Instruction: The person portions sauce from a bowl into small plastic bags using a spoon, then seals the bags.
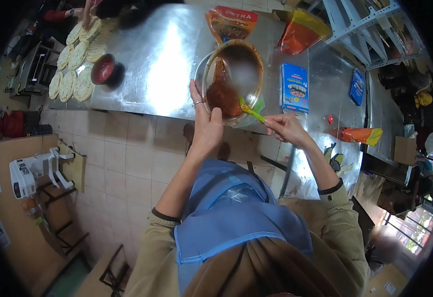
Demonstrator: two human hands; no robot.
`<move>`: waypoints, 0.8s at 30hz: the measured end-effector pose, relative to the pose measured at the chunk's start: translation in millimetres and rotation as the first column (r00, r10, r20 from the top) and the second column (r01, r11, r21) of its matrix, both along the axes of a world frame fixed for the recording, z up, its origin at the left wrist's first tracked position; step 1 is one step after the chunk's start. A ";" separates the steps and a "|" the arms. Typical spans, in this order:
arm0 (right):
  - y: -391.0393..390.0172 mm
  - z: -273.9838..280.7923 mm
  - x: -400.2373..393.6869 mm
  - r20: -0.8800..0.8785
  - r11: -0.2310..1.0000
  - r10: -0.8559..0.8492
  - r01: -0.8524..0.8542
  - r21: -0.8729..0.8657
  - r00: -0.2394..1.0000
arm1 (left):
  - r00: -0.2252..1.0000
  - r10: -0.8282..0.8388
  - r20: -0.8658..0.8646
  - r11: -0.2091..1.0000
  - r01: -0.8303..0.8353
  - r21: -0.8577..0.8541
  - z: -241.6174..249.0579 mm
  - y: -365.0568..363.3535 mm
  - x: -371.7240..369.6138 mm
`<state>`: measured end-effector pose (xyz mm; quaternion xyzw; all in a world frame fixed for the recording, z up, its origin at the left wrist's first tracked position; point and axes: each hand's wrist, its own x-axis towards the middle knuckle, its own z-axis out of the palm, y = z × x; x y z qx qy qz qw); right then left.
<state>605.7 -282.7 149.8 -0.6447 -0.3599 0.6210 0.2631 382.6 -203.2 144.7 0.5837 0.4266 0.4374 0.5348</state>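
Note:
A metal bowl [260,64], its inside smeared with red-brown sauce [225,96], is tilted at the front edge of the steel table [142,64]. My left hand [207,123] holds the bowl's near left side, with the thumb and fingers at its rim. In my right hand [286,129] is the handle of a green spatula [252,113], whose head dips into the sauce. The fingers of this hand are closed round the handle. Behind the bowl stands a red and orange pouch [231,24].
A small red bowl [103,69] is left, beside flat round dough pieces [76,54] that another person's hand [86,21] touches. Right are a blue box [295,87], a red-yellow pouch [300,32], another blue box [357,87] and an orange packet [360,135].

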 end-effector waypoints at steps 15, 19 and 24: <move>-3.3 -24.7 2.0 -0.070 0.993 -0.072 0.078 0.092 0.995 | 0.999 0.012 0.034 0.959 -0.002 -0.284 -16.7 -5.7 -11.0; -7.0 -22.6 4.9 -0.099 0.991 -0.083 0.092 0.096 0.992 | 0.999 0.043 0.016 0.953 -0.036 -0.302 -27.2 -4.3 -11.6; -18.7 -19.4 15.9 -0.061 0.986 -0.127 0.133 0.104 0.990 | 0.994 0.107 -0.006 0.939 -0.103 -0.328 -32.0 -0.9 -19.0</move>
